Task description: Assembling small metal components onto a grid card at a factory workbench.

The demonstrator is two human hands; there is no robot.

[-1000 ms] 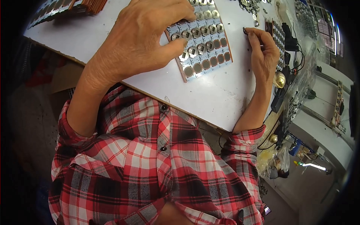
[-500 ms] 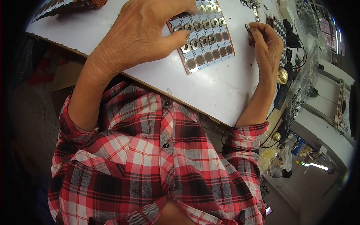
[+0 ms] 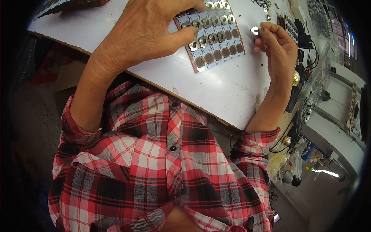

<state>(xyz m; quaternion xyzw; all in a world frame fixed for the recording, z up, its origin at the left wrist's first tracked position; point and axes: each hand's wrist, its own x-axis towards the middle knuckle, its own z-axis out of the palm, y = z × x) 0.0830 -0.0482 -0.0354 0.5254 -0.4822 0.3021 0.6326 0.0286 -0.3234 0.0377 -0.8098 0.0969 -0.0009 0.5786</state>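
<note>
A light-blue panel of small joined circuit boards (image 3: 209,50) lies on the white table. Its far rows carry shiny metal coin-cell clips (image 3: 203,41); the near row shows bare round dark pads (image 3: 217,55). My left hand (image 3: 143,36) reaches over the panel's left side, thumb and fingers spread apart, the thumb tip among the clips. Some of the panel is hidden beneath this hand. To the right of the panel, my right hand (image 3: 280,46) pinches a small shiny metal clip (image 3: 254,30) between thumb and forefinger, held apart from the panel.
Loose metal clips (image 3: 266,7) lie at the far right of the white table (image 3: 208,89). A stack of panels (image 3: 63,5) sits at the far left. Beyond my right hand are another panel stack (image 3: 290,29), black cables (image 3: 313,54) and a gold-coloured round object (image 3: 296,78).
My right hand has turned slightly and shifted right, and the clip it pinches now shows clearly. My left hand keeps its place on the panel. The whole view has shifted slightly.
</note>
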